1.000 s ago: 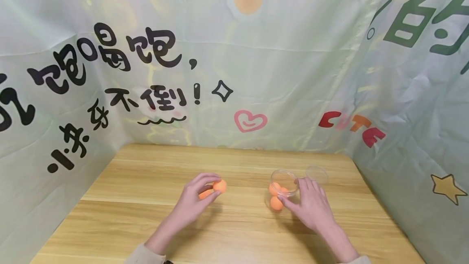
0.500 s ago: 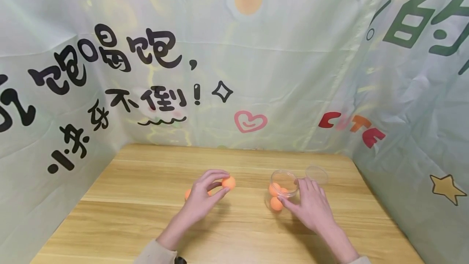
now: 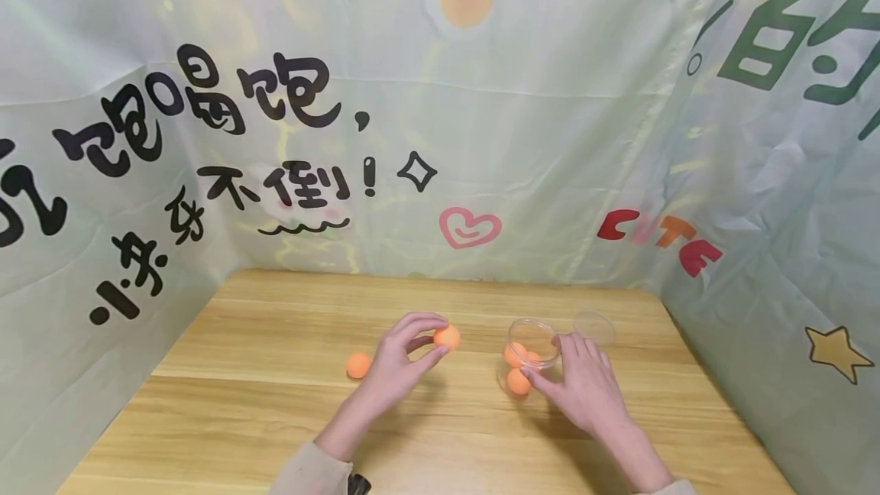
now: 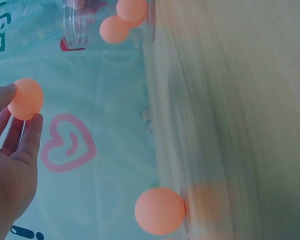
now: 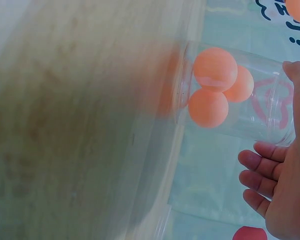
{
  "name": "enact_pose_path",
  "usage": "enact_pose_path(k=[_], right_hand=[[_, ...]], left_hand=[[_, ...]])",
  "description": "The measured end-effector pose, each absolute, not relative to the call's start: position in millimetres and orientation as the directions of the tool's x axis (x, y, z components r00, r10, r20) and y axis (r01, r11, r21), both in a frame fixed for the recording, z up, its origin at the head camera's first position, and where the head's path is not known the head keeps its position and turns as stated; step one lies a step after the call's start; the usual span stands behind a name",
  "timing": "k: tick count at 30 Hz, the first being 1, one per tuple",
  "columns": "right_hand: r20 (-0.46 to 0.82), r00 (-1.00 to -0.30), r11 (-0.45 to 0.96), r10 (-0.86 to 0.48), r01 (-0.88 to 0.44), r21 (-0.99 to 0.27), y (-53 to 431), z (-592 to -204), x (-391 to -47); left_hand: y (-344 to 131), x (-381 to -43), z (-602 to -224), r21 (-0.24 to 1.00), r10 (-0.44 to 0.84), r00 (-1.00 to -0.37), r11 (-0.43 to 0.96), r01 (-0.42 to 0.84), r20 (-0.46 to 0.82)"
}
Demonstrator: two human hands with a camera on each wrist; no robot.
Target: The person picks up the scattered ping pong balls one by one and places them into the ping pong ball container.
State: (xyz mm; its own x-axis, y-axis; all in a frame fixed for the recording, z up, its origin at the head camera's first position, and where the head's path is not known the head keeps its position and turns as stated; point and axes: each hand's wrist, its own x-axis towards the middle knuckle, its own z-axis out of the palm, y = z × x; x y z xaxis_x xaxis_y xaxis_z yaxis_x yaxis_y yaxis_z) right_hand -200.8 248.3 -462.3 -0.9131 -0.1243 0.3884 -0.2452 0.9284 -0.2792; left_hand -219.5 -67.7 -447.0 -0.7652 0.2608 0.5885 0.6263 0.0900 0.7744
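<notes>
My left hand pinches an orange ping-pong ball between thumb and fingertips, above the table and left of a clear plastic jar. The left wrist view shows this held ball at the fingertips. With thumb and fingers, my right hand grips the upright, uncovered jar near its rim. Inside the jar rest three orange balls, seen in the right wrist view through its wall. Another loose ball lies on the table behind my left hand; a sliver of orange shows at the left wrist view's bottom edge.
A clear round lid lies on the wooden table beyond my right hand. Printed cloth walls enclose the table at the back and both sides.
My left hand has moved right with the pinched ball, toward the jar, uncovering the loose ball on the left. The right hand and jar have stayed in place.
</notes>
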Motion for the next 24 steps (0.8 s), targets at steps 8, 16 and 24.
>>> enact_pose_path(k=[8, 16, 24], right_hand=[[0.415, -0.902, 0.929, -0.122, -0.251, -0.273, 248, -464, -201], [0.415, -0.901, 0.930, -0.123, -0.251, -0.269, 248, -463, -201], [0.412, -0.903, 0.928, -0.124, -0.253, -0.275, 248, -464, -202]], left_hand=[[-59, -221, -446, 0.802, 0.267, -0.789, 0.086, 0.592, 0.553], [-49, -222, -441, 0.802, 0.274, -0.782, 0.058, 0.594, 0.560], [-39, -224, -440, 0.804, 0.282, -0.778, 0.036, 0.593, 0.561]])
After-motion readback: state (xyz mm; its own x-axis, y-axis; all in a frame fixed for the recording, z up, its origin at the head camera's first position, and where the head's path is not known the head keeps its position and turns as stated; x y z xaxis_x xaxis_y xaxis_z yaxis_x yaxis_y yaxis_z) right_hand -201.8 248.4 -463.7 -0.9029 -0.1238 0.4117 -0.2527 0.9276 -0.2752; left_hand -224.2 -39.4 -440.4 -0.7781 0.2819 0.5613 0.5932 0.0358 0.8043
